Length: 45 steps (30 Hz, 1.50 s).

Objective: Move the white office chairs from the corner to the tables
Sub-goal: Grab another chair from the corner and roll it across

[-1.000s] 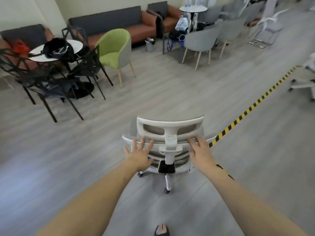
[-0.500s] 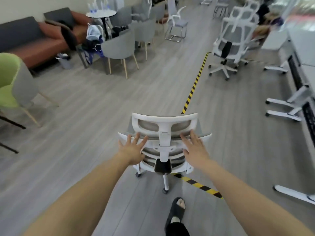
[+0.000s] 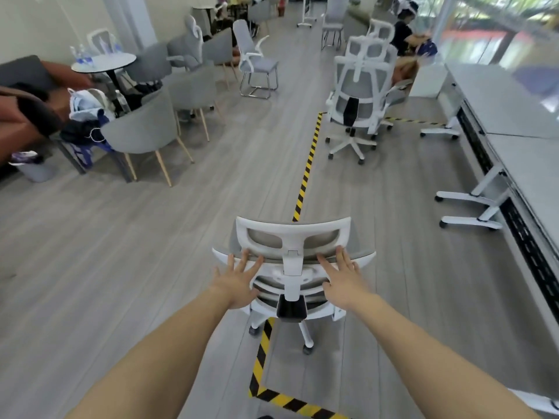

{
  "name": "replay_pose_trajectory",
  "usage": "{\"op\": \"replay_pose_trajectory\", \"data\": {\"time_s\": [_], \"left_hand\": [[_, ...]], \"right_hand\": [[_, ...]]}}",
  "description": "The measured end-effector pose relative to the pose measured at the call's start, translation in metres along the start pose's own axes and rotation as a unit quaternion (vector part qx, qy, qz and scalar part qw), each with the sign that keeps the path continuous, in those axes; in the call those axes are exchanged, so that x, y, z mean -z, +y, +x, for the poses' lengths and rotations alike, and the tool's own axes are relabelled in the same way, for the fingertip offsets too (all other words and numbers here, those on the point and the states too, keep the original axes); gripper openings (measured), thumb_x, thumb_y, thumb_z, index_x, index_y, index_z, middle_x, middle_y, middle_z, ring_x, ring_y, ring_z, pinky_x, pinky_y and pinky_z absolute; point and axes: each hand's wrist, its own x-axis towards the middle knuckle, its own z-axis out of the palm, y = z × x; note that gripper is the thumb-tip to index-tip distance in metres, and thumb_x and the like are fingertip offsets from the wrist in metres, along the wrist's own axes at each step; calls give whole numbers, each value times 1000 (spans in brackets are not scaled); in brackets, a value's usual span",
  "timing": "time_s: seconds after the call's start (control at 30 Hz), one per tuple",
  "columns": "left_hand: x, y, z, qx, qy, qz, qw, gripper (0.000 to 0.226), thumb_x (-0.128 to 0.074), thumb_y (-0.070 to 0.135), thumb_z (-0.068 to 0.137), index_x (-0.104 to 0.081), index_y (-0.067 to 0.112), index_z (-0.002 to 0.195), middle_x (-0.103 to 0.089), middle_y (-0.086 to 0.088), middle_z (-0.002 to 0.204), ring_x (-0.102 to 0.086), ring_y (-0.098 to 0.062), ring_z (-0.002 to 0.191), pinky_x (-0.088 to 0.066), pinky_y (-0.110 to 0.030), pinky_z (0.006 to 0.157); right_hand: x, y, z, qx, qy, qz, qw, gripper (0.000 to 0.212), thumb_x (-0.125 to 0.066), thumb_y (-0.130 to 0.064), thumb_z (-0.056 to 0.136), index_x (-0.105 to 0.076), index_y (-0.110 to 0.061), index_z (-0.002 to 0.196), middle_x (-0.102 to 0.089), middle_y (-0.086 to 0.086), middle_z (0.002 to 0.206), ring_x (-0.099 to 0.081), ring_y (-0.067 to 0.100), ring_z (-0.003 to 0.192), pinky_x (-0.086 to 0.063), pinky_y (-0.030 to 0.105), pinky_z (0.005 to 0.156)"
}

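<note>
Grey plank floor [image 3: 121, 267]: left hand [image 3: 237, 282] and right hand [image 3: 343, 281], fingers straight, press white office chair [image 3: 292, 237] backrest.

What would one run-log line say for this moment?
step: pushing white office chair | left hand: flat on backrest | right hand: flat on backrest | ahead: tables on right

White office chair [image 3: 292, 261] astride striped floor tape [image 3: 307, 173], left hand [image 3: 239, 281] and right hand [image 3: 343, 279] flat on its backrest, table [image 3: 520, 140] to its right
</note>
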Motion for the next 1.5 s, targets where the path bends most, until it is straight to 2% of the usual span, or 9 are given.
{"op": "replay_pose_trajectory", "data": {"time_s": [0.27, 0.43, 0.6, 0.77, 1.0, 1.17, 1.3, 1.5], "left_hand": [[127, -6, 209, -43, 24, 8, 999, 84, -42, 55, 103, 24, 52, 155, 36, 5, 166, 19, -38, 157, -5, -74, 120], [225, 0, 338, -77, 6, 42, 996, 82, -41, 59, 102, 21, 52, 157, 33, 5, 168, 16, -39, 158, -6, -75, 119], [312, 15, 457, -102, -22, 52, 993, 81, -42, 60, 102, 17, 53, 158, 31, 7, 168, 17, -36, 158, -6, -75, 117], [384, 37, 564, -126, -11, 41, 991, 80, -40, 66, 100, 12, 53, 159, 28, 9, 169, 18, -34, 158, -3, -74, 118], [481, 66, 733, -140, 14, 56, 989, 79, -39, 68, 99, 11, 54, 159, 29, 9, 169, 17, -32, 159, -3, -73, 120], [556, 104, 844, -135, 30, 110, 984, 81, -40, 58, 103, 14, 45, 161, 26, 0, 171, 12, -35, 159, 3, -68, 122], [610, 130, 918, -142, 23, 94, 985, 82, -39, 62, 102, 11, 39, 163, 25, -4, 171, 13, -36, 159, 4, -64, 123], [679, 146, 1023, -179, 11, 116, 977, 81, -39, 60, 104, 12, 40, 163, 26, -3, 171, 11, -36, 159, 0, -64, 124]], "right_hand": [[61, 60, 180, -55, 50, 17, 997, 85, -44, -33, 93, 4, -42, 162, 33, 9, 166, 34, 24, 152, 5, 49, 127], [116, 102, 292, -99, 44, 14, 994, 88, -44, -28, 90, 5, -43, 162, 26, 10, 169, 30, 22, 153, 5, 47, 127], [178, 153, 390, -147, 25, 13, 989, 86, -43, -33, 94, 11, -51, 158, 27, 6, 169, 30, 20, 153, 8, 57, 124], [225, 209, 488, -166, 16, 8, 986, 99, -48, -21, 91, 20, -54, 154, 32, 6, 166, 33, 21, 152, 5, 61, 124], [291, 285, 632, -173, 31, 40, 984, 96, -47, -14, 94, 15, -54, 156, 32, 2, 167, 33, 20, 152, 6, 57, 125], [344, 335, 732, -192, 33, 56, 979, 97, -47, -16, 90, 12, -53, 157, 28, 2, 168, 27, 21, 154, 0, 57, 126], [385, 377, 797, -205, 22, 53, 977, 95, -48, -20, 90, 11, -53, 157, 26, -1, 169, 20, 19, 157, -11, 58, 125], [432, 419, 879, -226, 20, 69, 971, 99, -47, -12, 87, 10, -53, 157, 24, -5, 169, 20, 15, 156, -12, 59, 124]]}}
